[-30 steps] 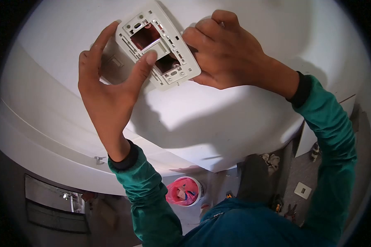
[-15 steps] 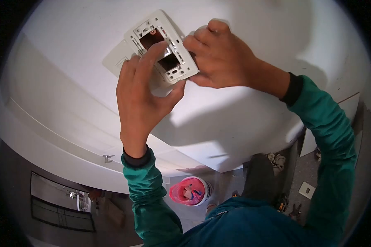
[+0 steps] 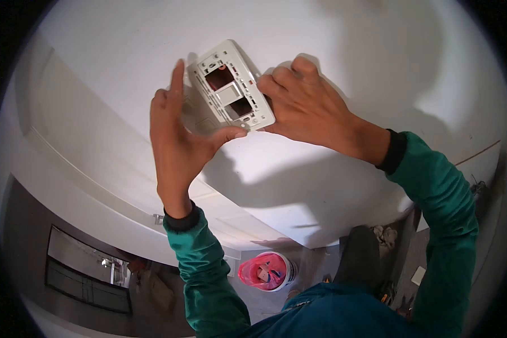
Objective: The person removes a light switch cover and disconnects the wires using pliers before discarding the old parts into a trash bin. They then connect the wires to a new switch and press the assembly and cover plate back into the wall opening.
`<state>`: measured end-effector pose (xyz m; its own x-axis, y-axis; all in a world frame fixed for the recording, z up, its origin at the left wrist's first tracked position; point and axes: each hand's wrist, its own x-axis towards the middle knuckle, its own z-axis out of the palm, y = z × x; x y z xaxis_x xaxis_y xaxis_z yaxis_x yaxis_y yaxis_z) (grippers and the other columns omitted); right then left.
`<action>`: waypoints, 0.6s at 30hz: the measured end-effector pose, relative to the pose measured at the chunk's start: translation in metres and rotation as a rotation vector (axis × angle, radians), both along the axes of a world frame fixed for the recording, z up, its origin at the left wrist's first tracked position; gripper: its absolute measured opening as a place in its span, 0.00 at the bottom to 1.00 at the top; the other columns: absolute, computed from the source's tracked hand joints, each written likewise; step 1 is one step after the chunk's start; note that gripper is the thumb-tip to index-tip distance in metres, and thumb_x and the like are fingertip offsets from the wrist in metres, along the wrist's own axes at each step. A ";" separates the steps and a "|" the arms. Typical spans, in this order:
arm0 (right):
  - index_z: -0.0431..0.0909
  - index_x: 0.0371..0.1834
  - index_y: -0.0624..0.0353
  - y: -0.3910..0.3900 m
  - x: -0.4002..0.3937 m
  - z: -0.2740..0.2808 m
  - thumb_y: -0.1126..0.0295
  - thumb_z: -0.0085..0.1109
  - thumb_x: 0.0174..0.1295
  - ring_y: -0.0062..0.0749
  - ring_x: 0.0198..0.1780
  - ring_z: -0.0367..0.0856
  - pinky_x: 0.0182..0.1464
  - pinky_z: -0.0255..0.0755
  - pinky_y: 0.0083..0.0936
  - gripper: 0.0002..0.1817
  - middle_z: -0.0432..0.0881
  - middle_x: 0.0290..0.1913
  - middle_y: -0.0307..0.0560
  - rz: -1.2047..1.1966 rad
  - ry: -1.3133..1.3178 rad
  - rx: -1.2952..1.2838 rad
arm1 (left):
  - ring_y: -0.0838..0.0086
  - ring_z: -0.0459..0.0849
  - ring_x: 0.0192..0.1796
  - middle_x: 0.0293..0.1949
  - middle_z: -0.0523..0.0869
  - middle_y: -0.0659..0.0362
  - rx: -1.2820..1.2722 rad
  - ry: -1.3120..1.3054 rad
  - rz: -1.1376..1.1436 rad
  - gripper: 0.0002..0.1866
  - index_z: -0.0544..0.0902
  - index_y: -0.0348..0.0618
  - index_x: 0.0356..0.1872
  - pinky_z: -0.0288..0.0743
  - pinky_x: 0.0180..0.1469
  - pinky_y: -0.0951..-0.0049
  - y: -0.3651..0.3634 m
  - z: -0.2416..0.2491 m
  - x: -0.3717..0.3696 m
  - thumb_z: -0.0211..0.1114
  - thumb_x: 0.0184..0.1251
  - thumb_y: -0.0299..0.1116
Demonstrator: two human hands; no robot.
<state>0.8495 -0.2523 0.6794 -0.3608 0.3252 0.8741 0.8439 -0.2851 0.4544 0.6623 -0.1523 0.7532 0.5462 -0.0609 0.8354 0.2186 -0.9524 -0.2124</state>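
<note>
A white switch plate frame (image 3: 229, 94), with two rectangular openings and a blank insert between them, is tilted against the white wall. Dark reddish depth shows through its openings. My right hand (image 3: 312, 107) has its fingers curled at the frame's right edge and grips it there; the fingertips are hidden behind it. Around the left side is my left hand (image 3: 177, 129), open, index finger pointing up and thumb stretched to the frame's lower corner. Between the left hand and the frame, part of another pale plate (image 3: 200, 112) shows on the wall.
Below stands a white bucket (image 3: 290, 273) with a pink bag (image 3: 253, 267) and scraps inside. A light rectangular plate (image 3: 418, 275) lies on the floor at the right, near a crumpled cloth (image 3: 385, 238). A dark-framed window (image 3: 87, 270) is at lower left.
My left index finger has lifted off the frame's middle and straightened upward, uncovering the insert. The frame and both hands appear lower in view, as the camera view shifted.
</note>
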 end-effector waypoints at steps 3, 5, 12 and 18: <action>0.84 0.43 0.57 0.001 0.002 0.001 0.43 0.56 0.59 0.26 0.51 0.70 0.62 0.51 0.34 0.27 0.76 0.48 0.36 0.069 0.011 -0.021 | 0.64 0.71 0.40 0.35 0.71 0.55 -0.002 0.064 0.059 0.62 0.66 0.45 0.68 0.70 0.44 0.65 0.004 0.002 0.001 0.85 0.19 0.49; 0.83 0.44 0.57 -0.001 0.002 0.000 0.46 0.57 0.60 0.27 0.52 0.70 0.61 0.51 0.35 0.24 0.76 0.47 0.38 0.063 0.016 -0.016 | 0.64 0.71 0.41 0.36 0.72 0.56 -0.045 0.034 0.055 0.60 0.68 0.47 0.67 0.67 0.47 0.64 0.001 -0.001 0.004 0.84 0.19 0.50; 0.82 0.35 0.55 -0.021 0.030 0.009 0.57 0.70 0.50 0.38 0.45 0.68 0.52 0.58 0.37 0.15 0.72 0.42 0.43 0.294 -0.110 -0.174 | 0.63 0.72 0.43 0.35 0.75 0.58 0.024 -0.041 -0.071 0.56 0.71 0.50 0.62 0.60 0.49 0.64 0.011 -0.006 0.012 0.83 0.19 0.53; 0.76 0.50 0.55 -0.046 0.024 0.026 0.56 0.82 0.31 0.41 0.46 0.66 0.43 0.63 0.36 0.38 0.69 0.42 0.50 0.429 0.139 -0.052 | 0.64 0.70 0.43 0.35 0.73 0.58 0.009 -0.106 -0.115 0.55 0.72 0.55 0.62 0.57 0.49 0.63 0.011 -0.015 0.019 0.83 0.20 0.53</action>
